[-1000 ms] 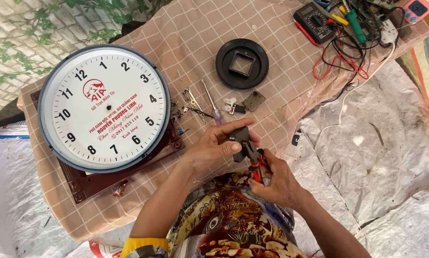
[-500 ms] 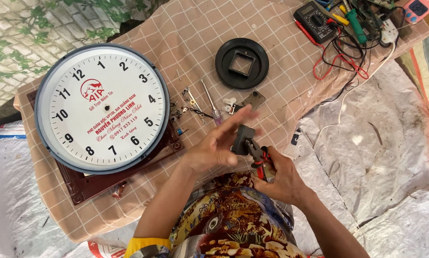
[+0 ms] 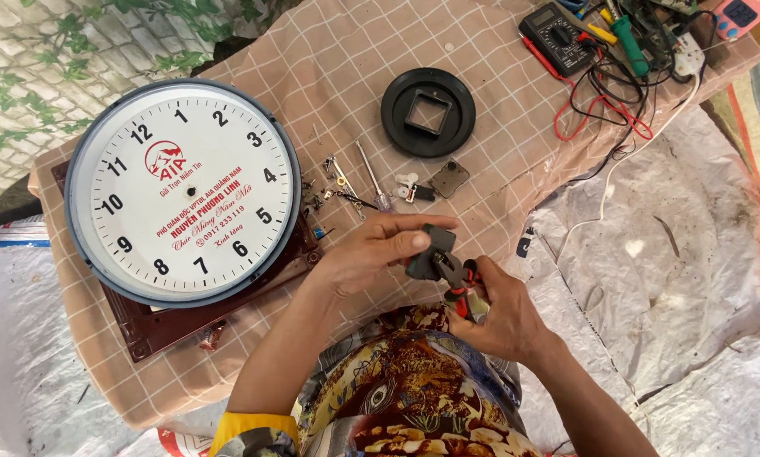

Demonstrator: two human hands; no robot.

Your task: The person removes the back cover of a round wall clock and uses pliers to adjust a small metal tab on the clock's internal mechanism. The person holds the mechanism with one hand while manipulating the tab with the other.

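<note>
Clock movement (image 3: 430, 254), a small dark grey box, sits low of centre in the view, pinched between the thumb and fingers of the left hand (image 3: 371, 252), whose grip is closed on its upper edge. Red-handled pliers (image 3: 458, 279) meet the box from its 4 o'clock side; the right hand (image 3: 502, 313) is wrapped tight around their handles, and the jaws touch the box, though what they bite on is too small to tell.

At 10 o'clock from the hands lies a round white wall clock face (image 3: 183, 191) with black numerals, resting on a dark red square frame (image 3: 156, 322). At 12 o'clock, loose small parts (image 3: 339, 190) and a thin screwdriver (image 3: 371, 176) are scattered on the checked pink cloth (image 3: 337, 59) covering the table, with a black round housing (image 3: 428, 112) with a square opening beyond them. At 1 o'clock, far off, a multimeter (image 3: 556, 35) lies among red and black leads (image 3: 600, 106).
</note>
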